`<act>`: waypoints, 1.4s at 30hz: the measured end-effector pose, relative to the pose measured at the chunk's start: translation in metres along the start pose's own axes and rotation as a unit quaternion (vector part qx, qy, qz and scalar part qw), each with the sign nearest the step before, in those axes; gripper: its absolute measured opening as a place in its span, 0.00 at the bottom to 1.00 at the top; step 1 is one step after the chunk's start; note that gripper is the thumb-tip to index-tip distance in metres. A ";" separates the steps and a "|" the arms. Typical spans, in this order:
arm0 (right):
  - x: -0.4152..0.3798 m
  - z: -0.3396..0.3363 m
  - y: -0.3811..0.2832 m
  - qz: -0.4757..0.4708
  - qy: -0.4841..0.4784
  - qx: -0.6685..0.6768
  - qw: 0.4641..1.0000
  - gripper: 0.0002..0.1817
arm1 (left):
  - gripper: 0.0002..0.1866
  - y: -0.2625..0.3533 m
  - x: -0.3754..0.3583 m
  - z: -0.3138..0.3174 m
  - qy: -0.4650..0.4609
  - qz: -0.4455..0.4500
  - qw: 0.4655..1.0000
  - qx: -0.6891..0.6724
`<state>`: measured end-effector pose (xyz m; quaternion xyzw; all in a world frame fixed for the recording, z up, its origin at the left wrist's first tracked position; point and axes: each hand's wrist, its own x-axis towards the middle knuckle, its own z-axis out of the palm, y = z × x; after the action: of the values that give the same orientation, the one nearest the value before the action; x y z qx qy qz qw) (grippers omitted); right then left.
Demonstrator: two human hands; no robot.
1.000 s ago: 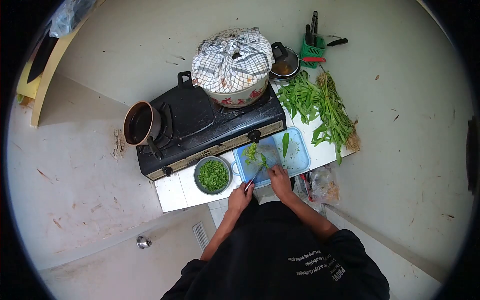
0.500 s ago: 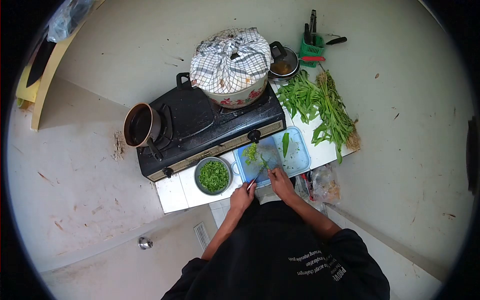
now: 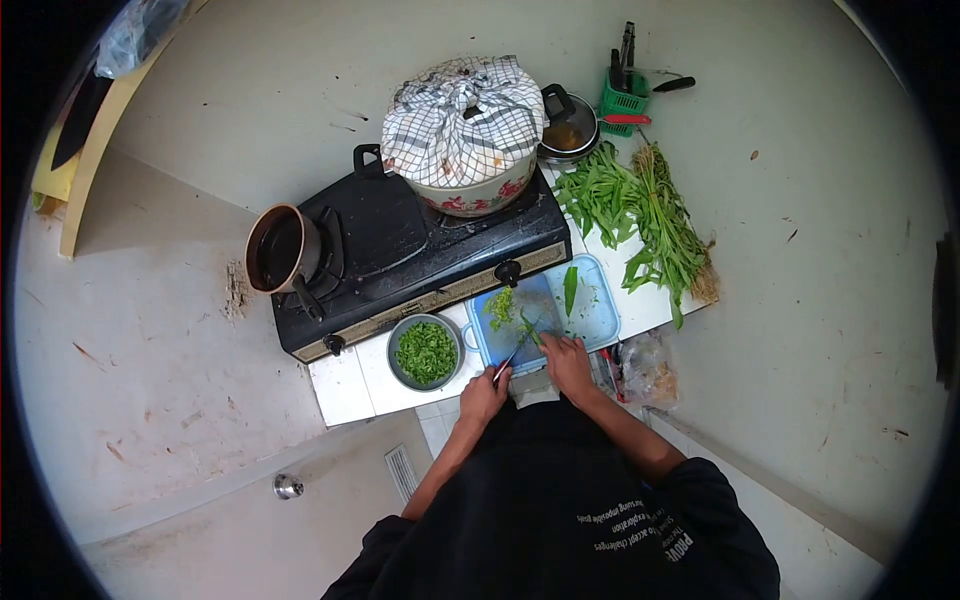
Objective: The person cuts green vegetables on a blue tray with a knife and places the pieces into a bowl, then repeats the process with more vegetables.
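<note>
The black gas stove takes up most of the tiled table, carrying a floral pot covered with a checked cloth at the back and a small brown saucepan on its left burner. To the right lies a large bundle of leafy greens, roots pointing toward the table edge. In front of the stove sits the blue cutting board, with a metal bowl of chopped greens just beside its left edge. On the board the left hand has its grip clenched around the red handle of a knife, blade angled up toward a small bunch of stems. The right hand presses those stems down, its grip closed lightly over them, fingertips very near the blade. A cut pile rests at the board's far left, and one whole leaf lies apart in the middle. To chop well here, I would curl the fingertips back, keep the stems bunched tight, and slice in short even strokes
</note>
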<state>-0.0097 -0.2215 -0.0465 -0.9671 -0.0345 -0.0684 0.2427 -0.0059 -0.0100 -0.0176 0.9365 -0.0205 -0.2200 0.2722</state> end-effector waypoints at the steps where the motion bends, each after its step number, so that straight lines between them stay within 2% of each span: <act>1: 0.004 0.006 0.002 0.023 0.000 0.014 1.000 0.11 | 0.25 -0.001 0.001 0.001 -0.004 0.002 1.000 -0.004; 5: 0.021 0.002 -0.008 0.076 -0.038 -0.003 0.996 0.07 | 0.24 -0.002 0.001 0.002 0.005 0.005 1.000 0.001; 8: 0.022 0.004 -0.014 0.102 -0.025 0.005 0.994 0.06 | 0.24 0.000 0.001 0.000 0.004 0.000 1.000 -0.001; 11: 0.018 0.011 -0.012 0.129 0.033 0.091 0.987 0.05 | 0.25 0.002 0.000 -0.003 0.002 -0.002 1.000 -0.003; 14: 0.018 0.021 -0.009 0.151 0.027 0.120 0.981 0.04 | 0.25 0.004 -0.001 -0.004 -0.003 -0.005 1.000 -0.004; 20: 0.021 0.036 -0.012 0.144 0.028 0.063 0.987 0.09 | 0.25 0.003 -0.003 -0.012 0.000 0.004 1.000 -0.021; 26: 0.029 0.021 -0.011 0.157 -0.011 0.112 0.981 0.12 | 0.25 -0.005 -0.001 -0.015 0.011 0.003 0.999 -0.038; 32: 0.026 0.021 -0.004 0.118 -0.030 0.150 0.981 0.18 | 0.25 -0.007 -0.002 -0.014 0.008 0.006 0.999 -0.044; 38: 0.028 0.022 -0.010 0.126 0.031 0.173 0.976 0.14 | 0.24 -0.009 -0.003 -0.007 0.016 0.018 0.998 -0.052; 42: 0.025 0.023 -0.007 0.110 0.019 0.189 0.976 0.12 | 0.24 -0.008 -0.003 -0.008 0.016 0.017 0.998 -0.062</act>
<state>0.0173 -0.2038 -0.0599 -0.9003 0.0639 -0.0518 0.4274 -0.0057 0.0010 -0.0145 0.9206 -0.0187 -0.2016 0.3339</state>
